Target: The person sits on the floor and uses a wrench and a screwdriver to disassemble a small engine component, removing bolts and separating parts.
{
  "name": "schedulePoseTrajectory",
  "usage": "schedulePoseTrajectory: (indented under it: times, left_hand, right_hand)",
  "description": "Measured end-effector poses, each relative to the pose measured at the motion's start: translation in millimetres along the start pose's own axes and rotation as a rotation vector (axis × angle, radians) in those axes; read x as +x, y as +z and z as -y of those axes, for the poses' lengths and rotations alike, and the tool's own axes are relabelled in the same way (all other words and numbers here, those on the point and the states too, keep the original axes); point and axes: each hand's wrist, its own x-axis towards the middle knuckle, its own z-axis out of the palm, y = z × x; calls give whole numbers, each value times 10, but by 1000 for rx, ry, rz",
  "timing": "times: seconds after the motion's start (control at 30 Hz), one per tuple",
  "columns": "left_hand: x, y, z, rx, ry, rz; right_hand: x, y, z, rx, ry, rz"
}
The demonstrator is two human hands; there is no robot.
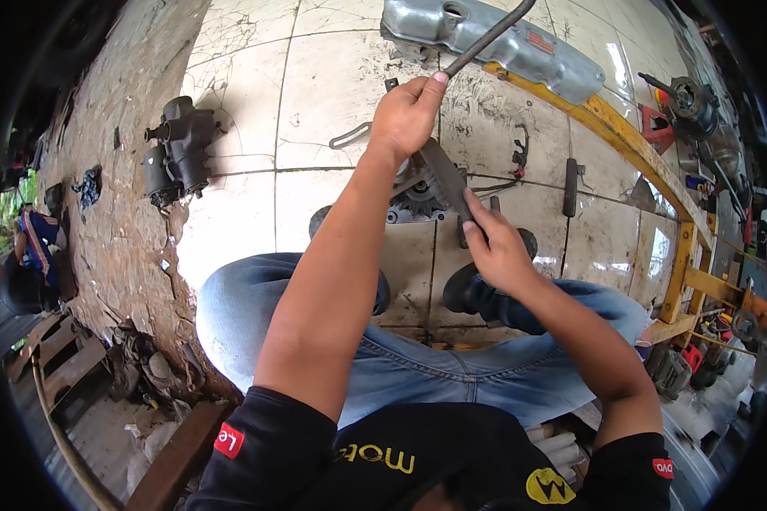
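My left hand (407, 112) is closed around a long dark rod-like piece (490, 38), slightly curved, running up past the top right edge. Below that hand a wide dark flat strip (443, 175) slants toward my right hand (498, 249); whether rod and strip are one piece I cannot tell. My right hand is closed on the strip's lower end, thumb and fingers pressed against it. Beneath the strip, between my feet, lies an alternator-like metal part (416, 203) with fan blades and a slotted bracket (349, 136), partly hidden by my left forearm and the strip.
A silvery valve cover (494, 43) lies at the far side, beside a curved yellow metal frame (631, 128). Left on the stained tiles stands a dark starter motor (179, 153). A wiring piece (520, 153) and a dark-handled tool (571, 187) lie right. Another person (38, 255) is far left.
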Motion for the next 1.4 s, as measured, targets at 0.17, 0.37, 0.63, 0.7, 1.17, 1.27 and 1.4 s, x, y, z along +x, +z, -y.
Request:
schedulePoseTrajectory:
  times: [0.17,0.37,0.63,0.7,1.17,1.27,1.4]
  left_hand:
    - [-40,-1,-80,80,6,-10]
    - [-70,41,-128,172,-13,-37]
    - [-83,-3,-124,178,-22,-62]
    - [-64,57,-186,183,-28,-36]
    - [-76,70,-105,137,-6,-50]
    - [-41,64,-134,124,-7,-37]
    - [-61,15,-113,121,1,-43]
  right_hand:
    - [481,276,119,-56,-70,-38]
    - [885,138,17,-126,-198,86]
    - [377,95,-64,-160,-139,96]
    - [786,246,-2,-191,-169,46]
    - [208,-995,-380,-470,-97,162]
    - [255,-1630,-568,-528,-30,117]
    - [197,-2232,-531,-793,181,245]
